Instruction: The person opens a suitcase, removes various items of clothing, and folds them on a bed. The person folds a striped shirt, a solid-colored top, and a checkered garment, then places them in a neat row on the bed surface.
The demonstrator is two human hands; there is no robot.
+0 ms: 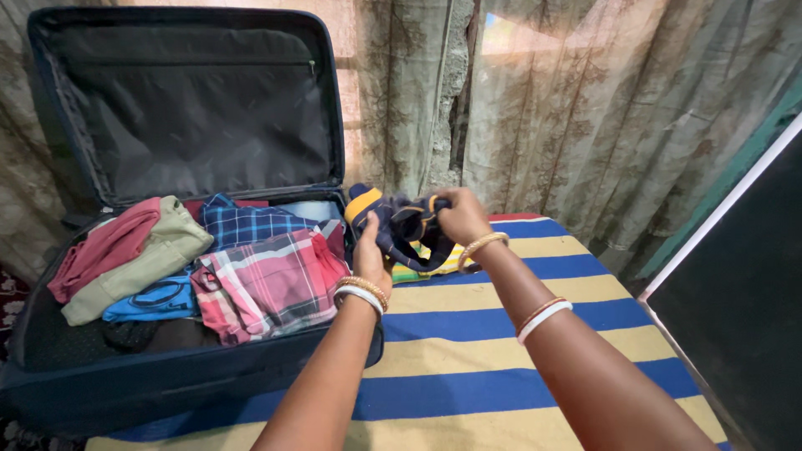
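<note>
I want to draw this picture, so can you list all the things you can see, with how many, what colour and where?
suitcase: one, dark blue, open, on the left
plaid shirts: two, one red-and-white, one blue behind it, in the suitcase
folded clothes: pink and olive pieces, left side of the suitcase
light blue garment: one, in the suitcase under the olive piece
striped sheet: one, blue and yellow, under the suitcase and arms
curtain: pale patterned, behind
dark panel: one, far right
navy-and-yellow garment: one, held in both hands
left hand: one, bangles at the wrist, holding the garment
right hand: one, bangles at the wrist, holding the garment
</note>
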